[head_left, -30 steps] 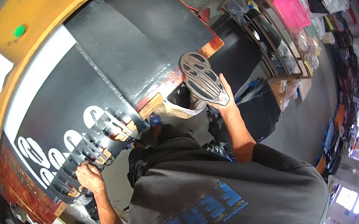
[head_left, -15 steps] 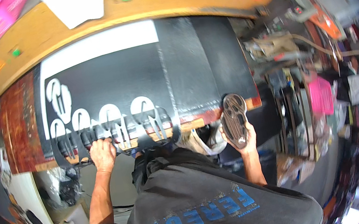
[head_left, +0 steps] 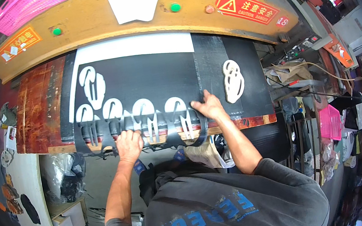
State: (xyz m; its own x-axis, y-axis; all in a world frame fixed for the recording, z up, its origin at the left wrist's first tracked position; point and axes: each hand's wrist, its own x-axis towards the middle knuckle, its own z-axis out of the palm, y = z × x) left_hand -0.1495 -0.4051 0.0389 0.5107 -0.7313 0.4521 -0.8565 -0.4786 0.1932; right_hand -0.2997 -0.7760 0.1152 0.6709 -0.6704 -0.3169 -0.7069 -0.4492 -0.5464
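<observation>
A thin black sheet (head_left: 150,75) with sole-shaped cut-outs lies on the workbench, and its cut strip droops over the near edge. White shows through the holes. My left hand (head_left: 130,145) is closed on the drooping near edge, between two cut-outs. At the sheet's right edge my right hand (head_left: 209,105) rests with thumb and fingers apart, holding nothing. Beyond it, to the right, a sole-shaped cutting die (head_left: 233,81), pale-faced with dark openings, lies on the black surface.
A yellow machine beam (head_left: 82,37) with green buttons spans the far side, bearing white sheets (head_left: 138,0). A pink basket (head_left: 29,9) stands behind it. At right are another pink basket (head_left: 330,121) and a loose hose (head_left: 343,78). A pale board (head_left: 29,205) stands at lower left.
My right hand has let go of the sole-shaped die, which now lies on the black surface, and has moved left to the sheet. My left hand stays at the near edge. The view has shifted.
</observation>
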